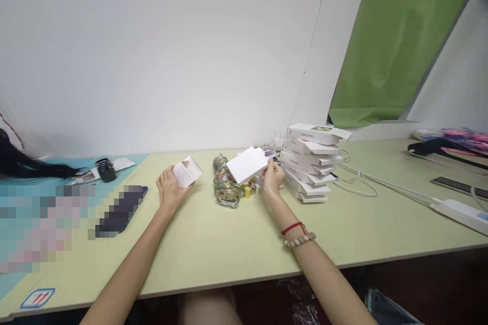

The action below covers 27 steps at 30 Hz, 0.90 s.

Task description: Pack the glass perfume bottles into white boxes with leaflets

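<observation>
My left hand is closed around a small white carton with printed text on its side and an end that looks open. In my right hand is a flat white box, gripped at its right end and held above the table. Between the hands, a row of clear glass bottles stands on the table. Small gold caps lie beside them, partly hidden under the flat box. Close to the right of my right hand rises a stack of white boxes with flaps sticking out.
A dark phone lies on the pale green table at left. Behind it stands a dark jar on a blue-green mat. White cables run to a power strip at right. A green curtain hangs behind.
</observation>
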Each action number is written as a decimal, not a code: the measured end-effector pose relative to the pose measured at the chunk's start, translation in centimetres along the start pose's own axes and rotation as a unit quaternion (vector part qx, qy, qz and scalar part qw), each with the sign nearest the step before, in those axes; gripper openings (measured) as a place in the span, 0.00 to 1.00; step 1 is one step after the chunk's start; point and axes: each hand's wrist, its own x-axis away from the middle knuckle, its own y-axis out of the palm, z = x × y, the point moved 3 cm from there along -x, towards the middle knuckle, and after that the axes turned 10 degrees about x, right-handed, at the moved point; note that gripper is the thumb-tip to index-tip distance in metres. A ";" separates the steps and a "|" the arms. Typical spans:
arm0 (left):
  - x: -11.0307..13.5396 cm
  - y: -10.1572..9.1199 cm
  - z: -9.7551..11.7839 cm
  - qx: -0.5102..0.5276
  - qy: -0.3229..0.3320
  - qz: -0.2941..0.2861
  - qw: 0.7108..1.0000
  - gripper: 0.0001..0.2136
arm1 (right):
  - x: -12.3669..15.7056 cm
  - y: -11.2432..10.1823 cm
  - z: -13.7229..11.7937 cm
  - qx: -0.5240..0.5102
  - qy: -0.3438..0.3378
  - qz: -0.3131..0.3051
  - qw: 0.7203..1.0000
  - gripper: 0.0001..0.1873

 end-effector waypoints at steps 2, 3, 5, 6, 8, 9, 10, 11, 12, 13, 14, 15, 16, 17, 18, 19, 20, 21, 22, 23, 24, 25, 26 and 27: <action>0.0 0.0 0.0 -0.001 0.002 0.000 1.000 0.35 | -0.3 -0.1 0.1 -0.014 0.001 0.002 1.000 0.20; 0.0 0.0 0.0 -0.001 0.005 -0.001 1.000 0.35 | -0.5 0.0 0.1 -0.020 0.003 -0.007 1.000 0.20; 0.1 0.1 0.1 0.001 0.012 -0.002 1.000 0.34 | -0.8 0.3 0.0 -0.031 0.009 -0.044 0.999 0.18; 0.1 0.1 0.1 0.001 0.014 -0.001 1.000 0.34 | -1.0 0.5 -0.1 -0.037 0.011 -0.068 0.997 0.17; 0.1 0.2 0.2 0.001 0.018 -0.002 1.000 0.34 | -1.3 0.8 -0.2 -0.054 0.011 -0.103 0.993 0.15; 0.2 0.2 0.2 0.001 0.019 -0.004 1.000 0.34 | -1.5 0.9 -0.2 -0.063 0.011 -0.110 0.992 0.14; 0.2 0.2 0.3 0.001 0.020 -0.007 1.000 0.34 | -1.6 0.9 -0.1 -0.069 0.011 -0.111 0.991 0.13; 0.2 0.2 0.4 0.001 0.022 -0.009 1.000 0.34 | -1.8 0.9 0.1 -0.072 0.013 -0.108 0.991 0.12; 0.2 0.2 0.4 0.000 0.023 -0.012 1.000 0.34 | -2.0 1.0 0.3 -0.074 0.016 -0.105 0.992 0.12; 0.2 0.2 0.5 0.001 0.025 -0.015 1.000 0.33 | -2.1 1.0 0.5 -0.077 0.019 -0.104 0.991 0.12; 0.2 0.2 0.5 0.001 0.026 -0.016 1.000 0.33 | -2.2 1.1 0.8 -0.080 0.021 -0.108 0.991 0.11; 0.2 0.3 0.5 0.003 0.027 -0.017 0.999 0.33 | -2.3 1.2 1.1 -0.084 0.022 -0.117 0.989 0.10; 0.3 0.3 0.5 0.005 0.028 -0.019 0.999 0.33 | -2.3 1.3 1.3 -0.088 0.025 -0.127 0.988 0.09; 0.3 0.3 0.4 0.007 0.029 -0.019 0.999 0.33 | -2.3 1.5 1.5 -0.091 0.031 -0.138 0.986 0.08; 0.3 0.4 0.4 0.010 0.029 -0.019 0.999 0.33 | -2.2 1.6 1.6 -0.091 0.038 -0.148 0.984 0.08; 0.3 0.3 0.4 0.013 0.026 -0.016 0.999 0.33 | -2.1 1.7 1.7 -0.087 0.045 -0.159 0.982 0.09; 0.3 0.2 0.5 0.016 0.023 -0.011 1.000 0.33 | -1.8 1.8 1.6 -0.079 0.052 -0.172 0.981 0.10; 0.2 0.1 0.6 0.020 0.019 -0.004 1.000 0.34 | -1.5 1.9 1.4 -0.064 0.056 -0.186 0.979 0.11; 0.2 -0.2 0.7 0.024 0.018 0.003 1.000 0.34 | -1.1 2.0 1.2 -0.044 0.055 -0.202 0.977 0.13; 0.1 -0.5 1.0 0.030 0.022 0.009 0.999 0.34 | -0.7 2.0 0.8 -0.022 0.049 -0.215 0.975 0.14; 0.1 -0.8 1.4 0.038 0.031 0.015 0.999 0.34 | -0.1 2.0 0.4 0.000 0.038 -0.228 0.973 0.15; 0.1 -1.1 1.8 0.045 0.046 0.020 0.998 0.34 | 0.6 2.1 -0.2 0.017 0.022 -0.239 0.971 0.17; 0.0 -1.4 2.3 0.052 0.065 0.026 0.996 0.34 | 1.4 2.2 -0.8 0.028 0.001 -0.253 0.967 0.19; 0.1 -1.7 2.8 0.056 0.086 0.033 0.994 0.34 | 2.3 2.4 -1.4 0.032 -0.020 -0.277 0.960 0.20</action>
